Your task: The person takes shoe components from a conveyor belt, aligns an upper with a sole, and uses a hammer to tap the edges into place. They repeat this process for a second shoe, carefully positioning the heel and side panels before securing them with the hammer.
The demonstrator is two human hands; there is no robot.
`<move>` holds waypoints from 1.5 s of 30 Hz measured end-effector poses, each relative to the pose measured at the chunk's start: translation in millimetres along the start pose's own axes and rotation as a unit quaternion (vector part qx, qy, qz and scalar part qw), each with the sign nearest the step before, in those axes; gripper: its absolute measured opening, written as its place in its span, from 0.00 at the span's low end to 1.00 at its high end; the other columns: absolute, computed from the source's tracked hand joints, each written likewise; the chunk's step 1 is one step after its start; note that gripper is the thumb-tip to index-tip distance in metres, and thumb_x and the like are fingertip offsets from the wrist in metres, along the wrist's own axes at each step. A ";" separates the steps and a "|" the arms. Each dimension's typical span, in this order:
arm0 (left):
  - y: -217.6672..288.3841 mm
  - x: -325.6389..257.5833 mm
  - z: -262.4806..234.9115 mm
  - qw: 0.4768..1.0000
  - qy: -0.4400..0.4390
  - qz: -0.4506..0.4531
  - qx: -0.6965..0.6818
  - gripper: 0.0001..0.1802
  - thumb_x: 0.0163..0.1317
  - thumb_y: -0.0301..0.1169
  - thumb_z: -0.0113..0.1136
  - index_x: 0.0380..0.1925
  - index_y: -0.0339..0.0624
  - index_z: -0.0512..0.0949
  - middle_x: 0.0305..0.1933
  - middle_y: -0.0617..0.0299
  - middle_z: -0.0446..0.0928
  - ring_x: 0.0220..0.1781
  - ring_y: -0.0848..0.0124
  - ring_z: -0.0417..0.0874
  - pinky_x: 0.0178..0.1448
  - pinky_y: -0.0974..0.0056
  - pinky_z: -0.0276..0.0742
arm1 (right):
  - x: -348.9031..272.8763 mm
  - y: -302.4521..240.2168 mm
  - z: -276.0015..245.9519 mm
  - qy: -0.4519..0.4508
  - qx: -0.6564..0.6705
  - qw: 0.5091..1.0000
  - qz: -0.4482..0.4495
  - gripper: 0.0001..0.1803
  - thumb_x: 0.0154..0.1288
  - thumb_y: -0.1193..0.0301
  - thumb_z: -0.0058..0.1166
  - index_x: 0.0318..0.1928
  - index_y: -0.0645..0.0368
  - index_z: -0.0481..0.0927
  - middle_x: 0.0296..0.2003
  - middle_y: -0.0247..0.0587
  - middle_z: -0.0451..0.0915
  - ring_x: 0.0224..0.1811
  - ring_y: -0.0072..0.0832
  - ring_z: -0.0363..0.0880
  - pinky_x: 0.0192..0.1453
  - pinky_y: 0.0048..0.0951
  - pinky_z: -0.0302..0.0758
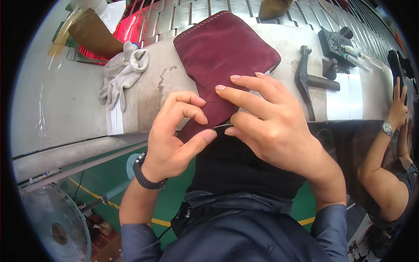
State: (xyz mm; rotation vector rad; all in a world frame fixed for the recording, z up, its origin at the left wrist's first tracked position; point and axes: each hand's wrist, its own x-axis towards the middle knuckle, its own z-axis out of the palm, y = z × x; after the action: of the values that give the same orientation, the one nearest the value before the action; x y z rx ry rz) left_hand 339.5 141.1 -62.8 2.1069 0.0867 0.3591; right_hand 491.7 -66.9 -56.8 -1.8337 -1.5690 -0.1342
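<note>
A burgundy leather piece (pixel 224 48), shaped like a boot upper, lies on the bench in front of me. Its wide end has a row of stitching and points away; its narrow end runs toward my body. My left hand (pixel 176 131) is at the left of that narrow end, its fingers curved and its thumb apart from them, so a gap shows between. From the right, my right hand (pixel 266 113) rests spread fingertips on the leather, while its thumb is near the edge facing me. Part of the narrow end is hidden behind my left hand.
A hammer (pixel 303 78) lies right of the leather, near a black block (pixel 334 46) and white paper (pixel 345 98). Pale gloves (pixel 122 74) lie left. Metal slats (pixel 192 13) run behind the bench. A fan (pixel 59 227) stands lower left; another person's arm (pixel 379 148) is at right.
</note>
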 end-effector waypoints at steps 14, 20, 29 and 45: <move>6.3 13.2 -3.5 0.996 -0.058 0.004 0.063 0.33 0.52 0.52 0.89 0.35 0.44 0.75 0.56 0.56 0.73 0.58 0.64 0.76 0.67 0.60 0.72 | -4.5 12.7 -10.2 -0.017 -0.010 1.000 -0.005 0.16 0.50 0.71 0.80 0.31 0.61 0.81 0.67 0.45 0.85 0.73 0.53 0.79 0.74 0.66 0.74; 9.0 15.2 -2.8 0.996 -0.057 -0.002 0.062 0.29 0.55 0.44 0.89 0.34 0.44 0.73 0.54 0.57 0.72 0.55 0.65 0.75 0.64 0.62 0.71 | -4.0 10.1 -9.7 -0.001 -0.014 1.000 -0.011 0.16 0.47 0.71 0.80 0.32 0.61 0.83 0.63 0.48 0.86 0.68 0.48 0.82 0.70 0.61 0.77; 1.0 18.3 3.4 0.997 -0.032 0.051 0.040 0.31 0.46 0.41 0.92 0.37 0.43 0.76 0.49 0.56 0.75 0.49 0.61 0.79 0.56 0.58 0.79 | -13.7 -1.0 15.1 0.061 -0.028 0.994 -0.085 0.18 0.54 0.69 0.70 0.46 0.60 0.90 0.41 0.36 0.81 0.32 0.25 0.79 0.34 0.28 0.75; -1.3 17.5 2.3 0.996 -0.021 0.062 0.064 0.31 0.43 0.37 0.93 0.36 0.45 0.75 0.49 0.55 0.75 0.49 0.59 0.79 0.54 0.57 0.79 | -8.6 -8.0 5.4 0.040 -0.035 0.995 -0.087 0.13 0.60 0.71 0.71 0.45 0.61 0.89 0.32 0.30 0.76 0.29 0.22 0.76 0.31 0.26 0.69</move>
State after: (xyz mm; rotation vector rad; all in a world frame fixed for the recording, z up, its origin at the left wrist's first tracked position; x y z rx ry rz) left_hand 357.0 143.5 -61.2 2.2519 -0.0467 0.3917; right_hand 480.4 -70.9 -61.6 -1.7203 -1.6854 -0.3429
